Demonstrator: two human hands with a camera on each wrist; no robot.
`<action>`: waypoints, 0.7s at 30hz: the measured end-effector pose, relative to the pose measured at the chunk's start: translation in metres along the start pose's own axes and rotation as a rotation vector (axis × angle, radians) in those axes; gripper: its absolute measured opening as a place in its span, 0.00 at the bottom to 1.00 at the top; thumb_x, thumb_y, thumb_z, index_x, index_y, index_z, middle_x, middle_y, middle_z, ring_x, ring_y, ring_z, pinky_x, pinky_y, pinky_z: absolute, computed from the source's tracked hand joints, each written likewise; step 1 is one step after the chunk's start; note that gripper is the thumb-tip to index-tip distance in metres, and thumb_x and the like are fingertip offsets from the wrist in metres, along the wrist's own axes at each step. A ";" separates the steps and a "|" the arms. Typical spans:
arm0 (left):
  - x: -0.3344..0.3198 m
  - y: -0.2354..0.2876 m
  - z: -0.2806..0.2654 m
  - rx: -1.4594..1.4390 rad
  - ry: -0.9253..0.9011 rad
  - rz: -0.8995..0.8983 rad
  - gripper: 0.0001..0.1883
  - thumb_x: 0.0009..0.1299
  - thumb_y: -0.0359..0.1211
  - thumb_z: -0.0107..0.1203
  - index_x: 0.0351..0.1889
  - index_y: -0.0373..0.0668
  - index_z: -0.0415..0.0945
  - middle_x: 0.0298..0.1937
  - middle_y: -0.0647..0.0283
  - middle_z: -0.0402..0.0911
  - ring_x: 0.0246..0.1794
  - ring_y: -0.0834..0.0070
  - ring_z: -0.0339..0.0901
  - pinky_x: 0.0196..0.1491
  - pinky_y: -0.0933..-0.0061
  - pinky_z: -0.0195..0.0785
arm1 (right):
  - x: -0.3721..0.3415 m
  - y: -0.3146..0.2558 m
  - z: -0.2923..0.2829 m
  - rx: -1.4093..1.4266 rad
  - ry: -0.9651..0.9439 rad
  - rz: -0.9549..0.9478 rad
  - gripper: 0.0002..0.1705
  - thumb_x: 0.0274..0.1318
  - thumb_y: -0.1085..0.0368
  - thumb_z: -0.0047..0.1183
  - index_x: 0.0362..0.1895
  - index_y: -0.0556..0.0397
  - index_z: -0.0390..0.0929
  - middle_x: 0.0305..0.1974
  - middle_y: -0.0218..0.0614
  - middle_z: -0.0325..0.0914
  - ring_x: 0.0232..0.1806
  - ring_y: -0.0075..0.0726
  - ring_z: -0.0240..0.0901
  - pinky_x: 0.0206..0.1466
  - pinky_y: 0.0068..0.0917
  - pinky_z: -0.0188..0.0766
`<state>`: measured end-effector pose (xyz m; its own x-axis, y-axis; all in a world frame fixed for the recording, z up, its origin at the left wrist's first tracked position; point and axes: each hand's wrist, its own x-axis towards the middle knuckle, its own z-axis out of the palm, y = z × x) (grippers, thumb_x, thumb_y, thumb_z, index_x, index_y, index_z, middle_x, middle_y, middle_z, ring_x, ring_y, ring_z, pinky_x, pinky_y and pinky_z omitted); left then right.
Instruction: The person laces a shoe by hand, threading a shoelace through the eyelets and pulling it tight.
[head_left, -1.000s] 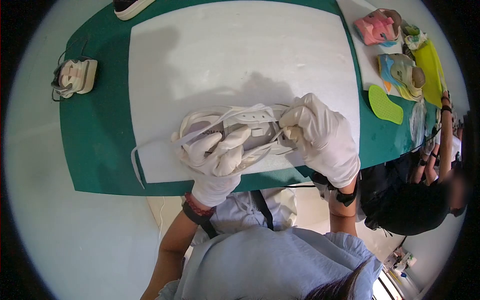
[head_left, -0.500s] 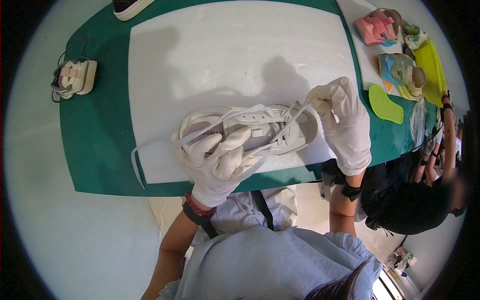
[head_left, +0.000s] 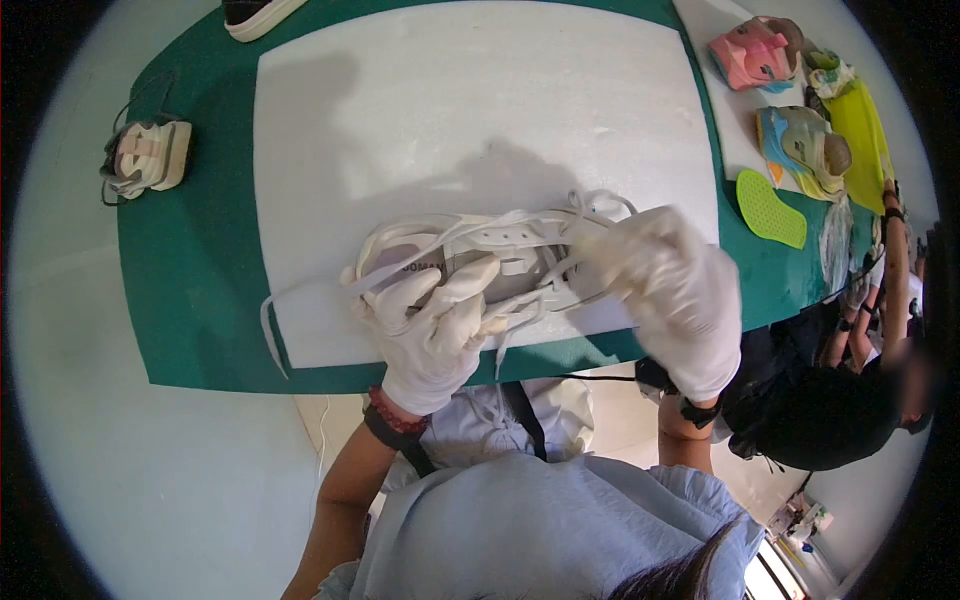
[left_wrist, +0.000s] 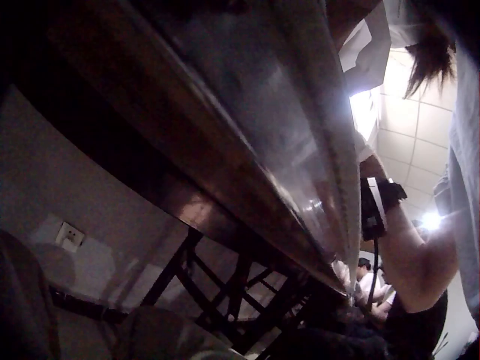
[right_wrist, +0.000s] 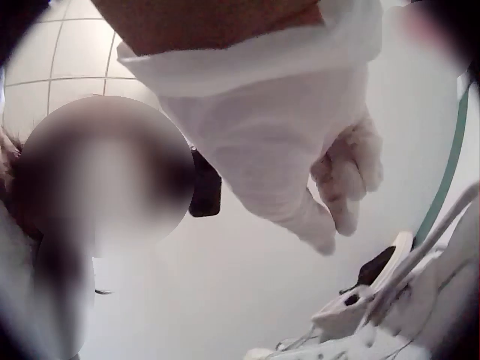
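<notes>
A white shoe [head_left: 515,236] with loose laces lies on its side lengthwise across the white sheet's front, its lettered insole at the left. My gloved left hand [head_left: 425,325] grips the shoe's heel end, fingers curled over the opening. Over the toe end, my gloved right hand [head_left: 675,290] is motion-blurred in the head view. In the right wrist view the right hand [right_wrist: 277,150] hangs above the shoe [right_wrist: 420,300], thumb and fingers bent, with no lace seen between them. One lace end [head_left: 503,350] hangs over the near side of the shoe.
The white sheet [head_left: 480,90] covers a green mat [head_left: 190,290]. Another shoe [head_left: 150,158] stands at left, a dark one [head_left: 262,15] at the top left. A pink shoe [head_left: 755,52], a multicoloured shoe [head_left: 805,150] and a green insole [head_left: 770,208] are at right, near another person [head_left: 830,400].
The right hand pulled a lace out to the right, then moved back left over the toe, and no lace shows in it. A lace end now hangs at the near side. The left hand stays.
</notes>
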<state>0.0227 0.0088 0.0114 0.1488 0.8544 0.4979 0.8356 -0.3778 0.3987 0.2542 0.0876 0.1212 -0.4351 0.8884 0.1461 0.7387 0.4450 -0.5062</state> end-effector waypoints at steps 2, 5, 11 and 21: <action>0.000 0.001 -0.001 0.006 -0.022 -0.009 0.16 0.80 0.53 0.49 0.42 0.53 0.74 0.54 0.75 0.88 0.61 0.67 0.65 0.67 0.60 0.55 | 0.007 -0.015 0.004 -0.008 -0.184 0.109 0.10 0.57 0.62 0.63 0.40 0.48 0.78 0.33 0.37 0.80 0.30 0.49 0.81 0.35 0.40 0.77; -0.001 -0.001 -0.002 0.018 -0.026 0.004 0.17 0.80 0.53 0.49 0.44 0.52 0.74 0.54 0.74 0.88 0.61 0.66 0.65 0.67 0.60 0.55 | 0.011 -0.005 0.022 -0.014 -0.220 0.093 0.10 0.57 0.62 0.62 0.39 0.50 0.77 0.33 0.37 0.79 0.33 0.49 0.81 0.37 0.40 0.77; -0.005 0.001 0.007 -0.072 0.042 -0.062 0.08 0.70 0.47 0.58 0.38 0.59 0.75 0.55 0.85 0.85 0.56 0.71 0.69 0.69 0.35 0.47 | 0.010 0.007 0.024 -0.115 -0.166 -0.173 0.11 0.47 0.69 0.65 0.37 0.47 0.81 0.39 0.33 0.75 0.34 0.42 0.80 0.34 0.35 0.76; 0.003 0.003 -0.002 0.047 -0.013 0.001 0.19 0.79 0.54 0.49 0.41 0.52 0.80 0.53 0.77 0.88 0.59 0.68 0.63 0.67 0.59 0.54 | 0.016 0.021 0.022 -0.079 -0.015 -0.034 0.08 0.55 0.72 0.60 0.40 0.49 0.80 0.39 0.38 0.74 0.35 0.47 0.78 0.37 0.36 0.74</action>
<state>0.0243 0.0094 0.0154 0.1566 0.8585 0.4883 0.8590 -0.3624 0.3616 0.2512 0.1084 0.0942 -0.4675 0.8713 0.1492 0.7614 0.4826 -0.4329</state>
